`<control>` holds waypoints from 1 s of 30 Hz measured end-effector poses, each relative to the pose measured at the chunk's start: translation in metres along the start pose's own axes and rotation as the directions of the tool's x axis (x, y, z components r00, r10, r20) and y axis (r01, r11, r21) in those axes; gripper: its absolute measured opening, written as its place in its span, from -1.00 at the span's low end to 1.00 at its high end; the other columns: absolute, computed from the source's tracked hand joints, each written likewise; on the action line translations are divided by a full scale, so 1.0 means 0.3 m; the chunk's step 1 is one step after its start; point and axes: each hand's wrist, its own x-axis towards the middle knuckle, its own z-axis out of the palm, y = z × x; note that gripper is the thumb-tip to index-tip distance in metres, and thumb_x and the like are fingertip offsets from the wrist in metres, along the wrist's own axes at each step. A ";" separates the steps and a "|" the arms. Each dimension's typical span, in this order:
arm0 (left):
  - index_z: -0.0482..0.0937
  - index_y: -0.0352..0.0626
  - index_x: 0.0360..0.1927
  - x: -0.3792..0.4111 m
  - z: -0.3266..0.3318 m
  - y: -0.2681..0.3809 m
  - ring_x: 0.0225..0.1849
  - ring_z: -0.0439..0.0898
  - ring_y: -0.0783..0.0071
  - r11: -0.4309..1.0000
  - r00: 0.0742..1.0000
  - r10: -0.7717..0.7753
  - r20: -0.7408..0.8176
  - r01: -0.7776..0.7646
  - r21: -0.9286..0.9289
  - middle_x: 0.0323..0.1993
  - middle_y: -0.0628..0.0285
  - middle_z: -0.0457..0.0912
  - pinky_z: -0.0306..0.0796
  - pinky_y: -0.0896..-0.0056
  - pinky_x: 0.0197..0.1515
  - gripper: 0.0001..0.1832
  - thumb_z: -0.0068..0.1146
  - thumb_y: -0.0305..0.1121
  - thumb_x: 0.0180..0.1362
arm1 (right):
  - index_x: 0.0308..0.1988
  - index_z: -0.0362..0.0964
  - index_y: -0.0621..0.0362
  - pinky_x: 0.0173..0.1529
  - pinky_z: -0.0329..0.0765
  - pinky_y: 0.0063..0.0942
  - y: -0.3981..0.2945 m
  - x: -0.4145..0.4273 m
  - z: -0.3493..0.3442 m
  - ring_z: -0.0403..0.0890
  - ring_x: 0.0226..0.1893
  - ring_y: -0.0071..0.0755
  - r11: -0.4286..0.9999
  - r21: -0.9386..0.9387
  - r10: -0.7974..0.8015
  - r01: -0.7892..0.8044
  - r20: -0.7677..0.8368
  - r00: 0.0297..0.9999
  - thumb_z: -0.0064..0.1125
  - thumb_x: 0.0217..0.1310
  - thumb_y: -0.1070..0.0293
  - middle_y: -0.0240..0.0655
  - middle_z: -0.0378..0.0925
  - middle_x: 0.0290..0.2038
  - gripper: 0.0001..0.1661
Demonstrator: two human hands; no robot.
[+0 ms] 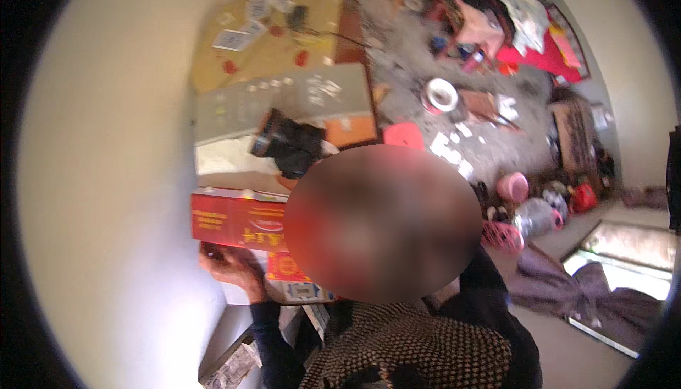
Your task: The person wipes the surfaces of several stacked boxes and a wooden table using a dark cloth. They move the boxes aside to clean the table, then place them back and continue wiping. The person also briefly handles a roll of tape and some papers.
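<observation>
My left hand (231,269) is at the lower left, below the dark sleeve. Its fingers are at the near edge of a long red cardboard box (234,221) that bears yellow writing; whether they grip it, I cannot tell. Beside this hand, a red and yellow printed piece (287,266) lies above a blue and white patterned surface (303,290). A large blurred oval covers the middle of the view and the right end of the box. My right hand is not visible; the right sleeve runs up to the oval.
Beyond the box, a black object (298,147) lies near a grey printed panel (239,107). Farther off is a tan surface with cards (231,40). The floor at right holds a white-rimmed basin (441,95), white scraps (447,149), a pink bucket (512,186) and a pink basket (501,235). A wall stands at left.
</observation>
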 end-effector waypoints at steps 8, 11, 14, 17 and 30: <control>0.50 -0.32 -0.07 0.045 0.037 0.141 -0.14 0.44 0.14 0.938 0.997 0.074 -0.037 -0.057 0.342 -0.23 0.02 0.51 0.33 0.23 -0.07 -0.71 0.04 -0.36 0.18 | -0.05 0.46 0.31 -0.11 0.52 -0.53 -0.949 0.216 0.317 0.58 -0.20 -0.47 0.843 0.124 -0.534 0.524 0.068 0.843 0.11 0.29 0.39 -0.28 0.59 -0.19 -0.72; 0.50 -0.31 -0.07 0.043 0.025 0.116 -0.12 0.42 0.14 0.938 0.998 0.039 -0.047 -0.020 0.347 -0.24 0.05 0.52 0.32 0.24 -0.05 -0.71 0.04 -0.38 0.17 | -0.12 0.50 0.25 -0.17 0.55 -0.44 -1.102 0.353 0.530 0.64 -0.25 -0.30 0.711 -0.067 -0.679 0.700 0.194 0.708 0.19 0.18 0.40 -0.11 0.61 -0.25 -0.75; 0.49 -0.32 -0.07 0.048 0.061 0.113 -0.12 0.41 0.14 0.953 0.996 0.084 -0.029 -0.072 0.294 -0.24 0.07 0.52 0.31 0.25 -0.04 -0.71 0.04 -0.39 0.16 | -0.11 0.51 0.19 -0.21 0.56 -0.29 -1.118 0.620 0.721 0.65 -0.26 -0.06 0.503 -0.280 -0.773 0.818 0.277 0.571 0.26 0.10 0.32 -0.06 0.61 -0.28 -0.67; 0.49 -0.32 -0.06 0.044 0.071 0.129 -0.12 0.40 0.14 0.963 0.997 0.061 -0.050 -0.046 0.265 -0.26 0.08 0.51 0.29 0.24 -0.02 -0.70 0.03 -0.40 0.15 | -0.16 0.51 0.23 -0.20 0.54 -0.18 -1.132 0.854 0.899 0.62 -0.29 0.06 0.417 -0.364 -0.764 0.833 0.356 0.538 0.21 0.10 0.23 0.00 0.59 -0.35 -0.65; 0.47 -0.32 -0.07 0.059 0.050 0.127 -0.20 0.36 0.19 0.894 1.000 -0.001 -0.019 0.009 0.448 -0.31 0.11 0.44 0.25 0.25 -0.08 -0.65 0.03 -0.26 0.17 | -0.25 0.50 0.42 -0.01 0.51 -0.13 -1.227 1.166 1.275 0.59 -0.16 0.12 0.240 -0.540 -0.535 0.807 0.620 0.574 0.07 0.17 -0.13 0.14 0.57 -0.28 -0.32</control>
